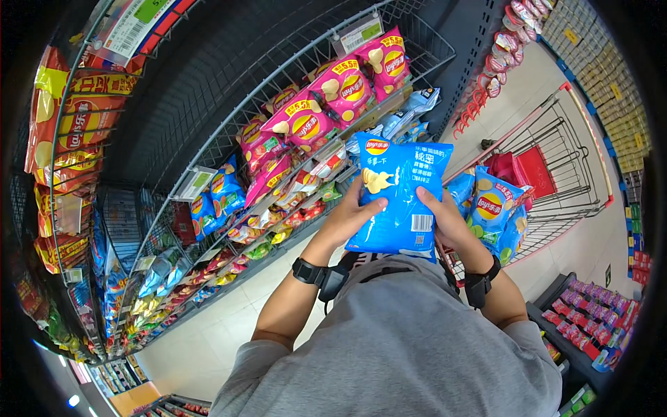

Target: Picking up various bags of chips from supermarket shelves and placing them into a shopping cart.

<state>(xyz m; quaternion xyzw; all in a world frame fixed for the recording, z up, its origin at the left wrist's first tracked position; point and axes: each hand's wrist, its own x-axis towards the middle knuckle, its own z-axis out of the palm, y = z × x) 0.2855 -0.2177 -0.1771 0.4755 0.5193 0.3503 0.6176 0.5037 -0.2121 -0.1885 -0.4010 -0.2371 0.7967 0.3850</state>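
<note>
A blue bag of Lay's potato chips point(398, 203) is held upright in front of my torso, its printed back with a barcode facing the camera. My left hand point(354, 213) grips its left side, thumb across the front. On the right side my right hand point(445, 213) holds it the same way; the fingers of both hands are partly hidden behind the bag. Just right of it, several blue chip bags point(490, 208) lie in a metal shopping cart point(557, 151). Pink Lay's bags point(349, 91) stand in a wire shelf basket beyond the held bag.
Tiered wire shelves point(250, 86) of snack bags curve along the left. Red bags point(86, 125) hang over at the far left. Small blue bags point(216, 193) share the basket with the pink ones. A low display rack point(586, 323) stands at the lower right. Pale tiles point(224, 323) cover the floor.
</note>
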